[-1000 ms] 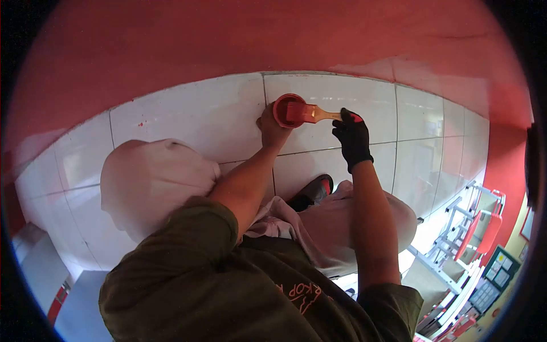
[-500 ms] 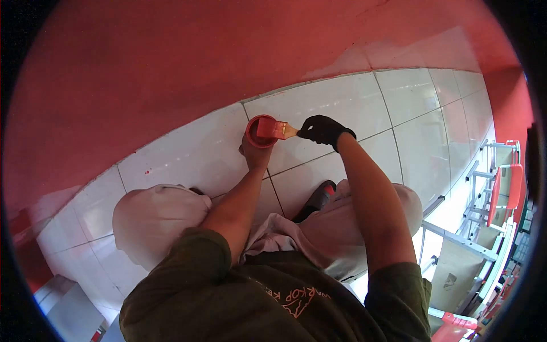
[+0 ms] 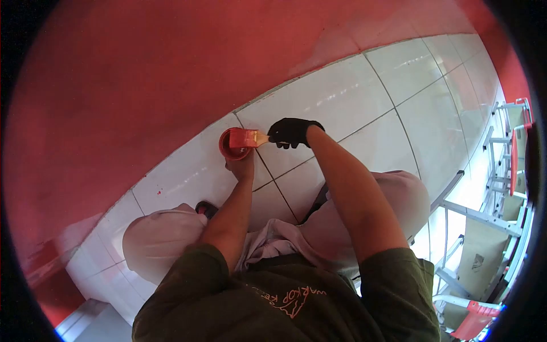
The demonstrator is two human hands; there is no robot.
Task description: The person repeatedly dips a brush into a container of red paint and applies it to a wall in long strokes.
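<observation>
My bare left hand [image 3: 241, 165] is wrapped round a small round pot of red paint [image 3: 223, 147], holding it above the tiled floor. In my right hand [image 3: 290, 132], which wears a black glove, the wooden handle of a flat paintbrush [image 3: 245, 138] is gripped. The brush lies level across the pot's mouth, its bristles covered in red paint. Part of the pot's inside is hidden under the brush, and my left fingers are partly hidden behind the pot.
A red wall [image 3: 131, 85] runs along the far side and meets the white floor tiles [image 3: 342, 91]. Small red drops [image 3: 159, 192] mark the floor on the left. Metal-framed folding chairs [image 3: 478, 216] stand at the right. A grey object [image 3: 102, 325] is at the lower left.
Both hands, with the pot and brush, have shifted left and slightly down in the view. The camera view has also turned a little. The brush stays over the pot.
</observation>
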